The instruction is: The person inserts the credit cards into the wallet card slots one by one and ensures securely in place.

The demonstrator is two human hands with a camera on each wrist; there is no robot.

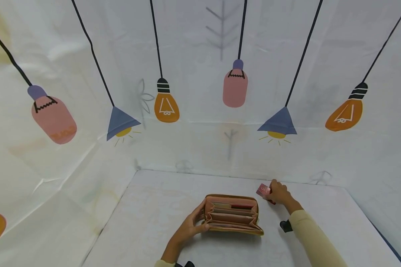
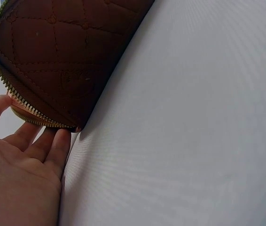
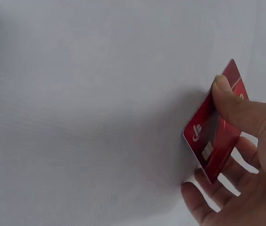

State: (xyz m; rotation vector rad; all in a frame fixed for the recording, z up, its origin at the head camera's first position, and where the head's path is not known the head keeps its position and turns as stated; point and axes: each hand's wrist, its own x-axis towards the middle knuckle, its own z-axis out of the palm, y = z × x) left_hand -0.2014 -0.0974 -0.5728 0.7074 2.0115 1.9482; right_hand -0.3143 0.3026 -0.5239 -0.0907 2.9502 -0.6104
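Note:
A brown zip-around wallet (image 1: 233, 227) stands spread on the white table, its pleated compartments facing up. Slips and a dark red card edge (image 1: 242, 207) show in its slots. My left hand (image 1: 188, 225) holds the wallet's left end between thumb and fingers. Up close, the left wrist view shows the quilted leather cover (image 2: 72, 42) and the brass zip teeth (image 2: 29, 107), with fingertips at the lower corner. To the right of the wallet, my right hand (image 1: 279, 193) pinches a red bank card (image 3: 199, 134) with a chip, thumb on its face and fingers behind.
The white table (image 1: 147, 215) meets a white sheet wall (image 1: 194, 148) printed with hanging lamps, close behind the right hand. Another sheet wall (image 1: 36, 193) runs along the left side. A dark strap piece (image 1: 286, 226) sits at the right wrist.

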